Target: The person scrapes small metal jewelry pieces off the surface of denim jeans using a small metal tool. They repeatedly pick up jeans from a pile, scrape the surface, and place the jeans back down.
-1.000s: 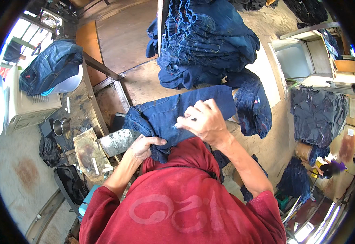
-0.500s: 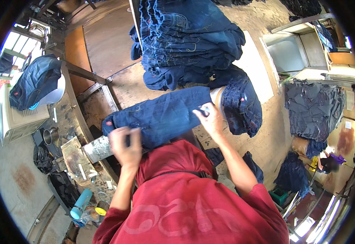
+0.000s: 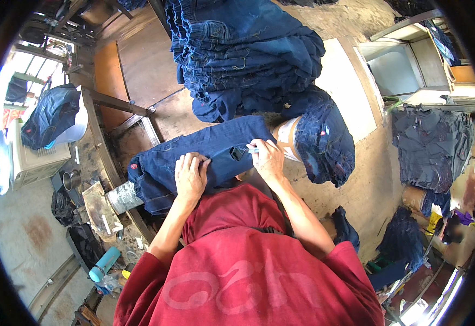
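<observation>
A dark blue denim garment (image 3: 216, 138), likely a trouser leg, is drawn over a long padded tube lying crosswise before me. My left hand (image 3: 191, 176) rests flat on the denim near its middle, fingers bent a little and holding nothing. In my right hand (image 3: 268, 161), a small tool with a dark, square end (image 3: 238, 154) and a pale grip is pinched between thumb and fingers. That end is at the denim surface; whether it touches, I cannot tell. The tube's pale, worn end (image 3: 124, 198) sticks out at the left.
A tall pile of jeans (image 3: 248, 54) stands just beyond the tube. More denim (image 3: 324, 138) hangs over a round, pale form at the right. Left are a wooden bench edge (image 3: 104, 146), a metal mug (image 3: 72, 180) and a turquoise bottle (image 3: 105, 263). Dark grey garments (image 3: 430, 146) hang farther right.
My left hand has moved right and settled on the denim. My right hand has come slightly left, and the small dark tool shows more clearly. The denim sits a little farther left.
</observation>
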